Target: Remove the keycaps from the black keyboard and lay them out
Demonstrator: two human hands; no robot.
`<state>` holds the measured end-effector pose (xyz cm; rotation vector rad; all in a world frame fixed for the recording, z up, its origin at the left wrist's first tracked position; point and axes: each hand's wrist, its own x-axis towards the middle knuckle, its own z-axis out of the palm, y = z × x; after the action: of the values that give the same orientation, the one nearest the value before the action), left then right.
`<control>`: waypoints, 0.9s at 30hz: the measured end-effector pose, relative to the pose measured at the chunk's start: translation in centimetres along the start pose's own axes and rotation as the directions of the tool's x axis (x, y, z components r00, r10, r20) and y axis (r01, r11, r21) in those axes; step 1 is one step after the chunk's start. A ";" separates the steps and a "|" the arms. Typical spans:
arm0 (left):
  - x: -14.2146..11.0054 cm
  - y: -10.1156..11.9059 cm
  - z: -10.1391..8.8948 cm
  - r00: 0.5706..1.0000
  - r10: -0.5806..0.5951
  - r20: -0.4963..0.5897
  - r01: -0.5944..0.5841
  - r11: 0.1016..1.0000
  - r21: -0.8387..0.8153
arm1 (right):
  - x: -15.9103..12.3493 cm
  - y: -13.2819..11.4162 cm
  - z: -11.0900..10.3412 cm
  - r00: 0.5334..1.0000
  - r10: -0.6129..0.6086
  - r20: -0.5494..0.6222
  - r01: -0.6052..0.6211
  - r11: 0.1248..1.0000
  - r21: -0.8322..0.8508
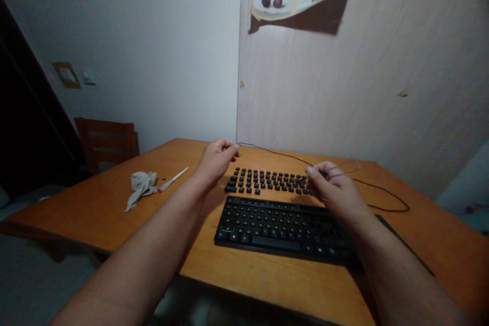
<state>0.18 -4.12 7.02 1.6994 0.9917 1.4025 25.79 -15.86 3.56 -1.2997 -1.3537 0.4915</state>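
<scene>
A black keyboard [275, 226] with its keycaps off lies on the wooden table [95, 204], showing yellowish switch stems. Behind it, several loose black keycaps [267, 181] are laid out in rows. My left hand [216, 159] hovers over the left end of those rows with its fingers curled and pinched together; what it holds, if anything, is too small to make out. My right hand [336, 188] is over the right end of the keycaps, closed on a thin wire keycap puller [346, 169] that sticks out to the right.
The keyboard's black cable [382, 198] loops across the table behind my hands. A crumpled grey cloth [140, 186] and a white pen-like stick [173, 179] lie at the left. A wooden chair [107, 143] stands beyond the table's left corner. Walls close behind.
</scene>
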 end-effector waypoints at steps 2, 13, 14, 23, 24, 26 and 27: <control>0.0 0.0 0.5 1.000 -0.022 0.010 0.022 0.999 -0.041 | -0.2 -0.2 0.1 0.999 0.025 0.045 -0.028 0.998 0.051; -2.1 -3.1 2.3 0.978 -0.082 0.193 0.101 0.991 -0.092 | -0.5 -1.3 0.0 0.981 0.114 0.158 -0.138 0.979 0.150; -2.2 -3.1 2.3 0.969 -0.090 0.228 0.109 0.992 -0.069 | -0.6 -1.5 0.1 0.978 0.112 0.174 -0.141 0.976 0.167; -2.9 -3.5 2.8 0.836 -0.103 0.539 0.088 0.995 0.054 | -1.4 -2.3 0.8 0.968 0.141 0.209 -0.171 0.976 0.133; -2.9 -3.6 2.8 0.832 -0.090 0.548 0.060 0.996 0.072 | -1.5 -2.4 0.8 0.965 0.153 0.212 -0.183 0.974 0.132; -3.0 -3.7 2.9 0.829 -0.067 0.555 0.010 0.994 0.106 | -1.6 -2.4 1.0 0.960 0.176 0.218 -0.205 0.971 0.119; -3.0 -3.7 3.0 0.828 -0.057 0.558 -0.009 0.993 0.114 | -1.7 -2.4 1.1 0.956 0.186 0.226 -0.215 0.971 0.109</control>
<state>2.31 -5.29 1.97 2.0086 0.7537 0.7495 23.42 -17.63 4.63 -1.3081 -1.3452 0.8700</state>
